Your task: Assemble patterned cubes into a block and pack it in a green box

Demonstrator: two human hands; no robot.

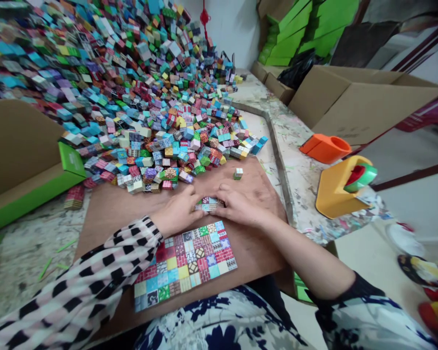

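Observation:
My left hand point(177, 212) and my right hand point(240, 206) face each other over a brown board, fingers closed in on a short group of patterned cubes point(209, 205) between them. The fingers cover parts of that group at both ends. Nearer to me lies a flat rectangle of patterned cubes point(190, 262), set edge to edge in several rows, with brick, TNT and plain colour faces. My left sleeve overlaps its left part. One loose cube point(238, 173), white on top and green below, sits on the board just beyond my right hand.
A big heap of patterned cubes point(149, 102) rises behind the board point(255, 194). An open green-edged carton point(25, 160) stands at left. At right are an orange tape core or holder point(323, 148), a yellow tape dispenser point(330, 189) and a cardboard box point(372, 107).

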